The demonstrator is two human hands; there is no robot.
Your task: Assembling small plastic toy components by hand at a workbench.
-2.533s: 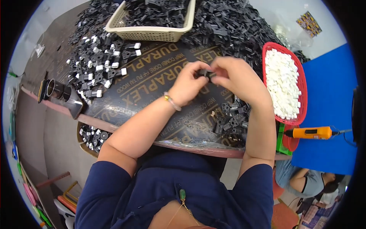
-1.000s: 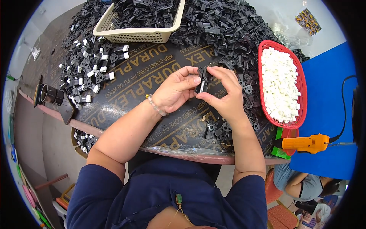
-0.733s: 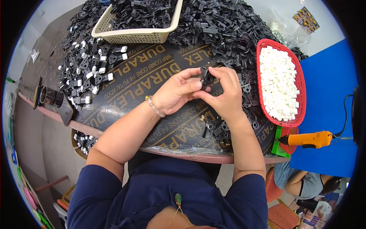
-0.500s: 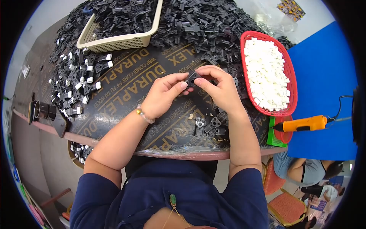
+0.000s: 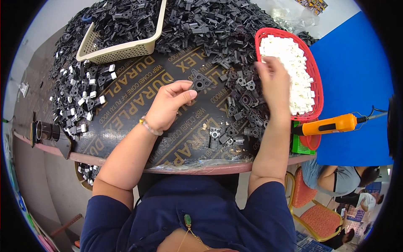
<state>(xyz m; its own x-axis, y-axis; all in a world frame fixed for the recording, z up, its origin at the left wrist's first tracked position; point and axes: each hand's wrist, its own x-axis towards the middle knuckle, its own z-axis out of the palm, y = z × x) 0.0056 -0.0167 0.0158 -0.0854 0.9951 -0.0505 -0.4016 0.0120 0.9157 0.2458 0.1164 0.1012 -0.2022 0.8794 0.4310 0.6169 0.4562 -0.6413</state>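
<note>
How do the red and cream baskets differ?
The red basket holds white pieces; the cream basket holds black parts. The red basket looks oval, the cream basket more rectangular. The right hand partly covers the red basket; neither hand covers the cream basket. Both have openwork walls.

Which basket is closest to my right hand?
The red basket on the right, filled with white pieces; your right hand overlaps its left rim in view. The cream basket, upper left, holds black parts and sits farther away.
</note>
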